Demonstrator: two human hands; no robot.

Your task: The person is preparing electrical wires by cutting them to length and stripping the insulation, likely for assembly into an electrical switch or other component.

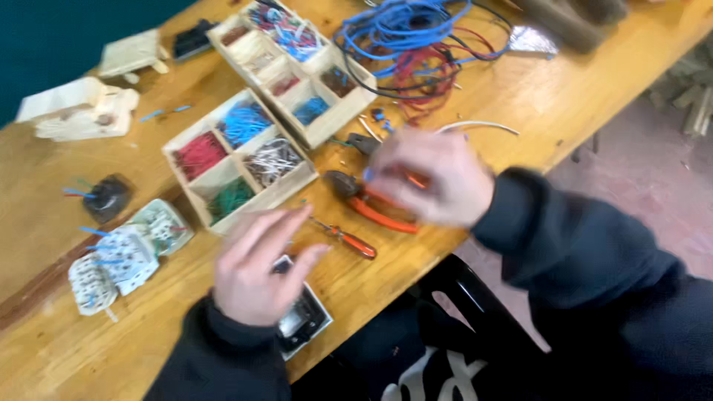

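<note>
- Wooden counter (520,96), yellowish, runs diagonally; pinkish floor off its right edge, dark teal wall upper left.
- Left hand (260,271) low centre, fingers spread and loosely open, hovering over a black switch module (301,323) with a white frame at the counter's near edge; grip holds nothing that shows, blurred.
- Right hand (434,178) centre, blurred, fingers curled down over orange-handled pliers (371,204); something small and blue at the fingertips. Cannot tell whether the grip is closed on the pliers or only resting on them.
- Orange-handled screwdriver (345,239) lies between the two hands, touching neither.
- Near wooden tray (239,160) just left of the pliers: red, blue, white, green wire bits in separate compartments.
- Far wooden tray (293,67) behind it, more sorted wire bits.
- Tangle of blue, red, black wire (412,48) top centre.
- White socket parts (122,260) with blue wire stubs at left, well apart from both hands.
- Dark sleeves on both arms.
</note>
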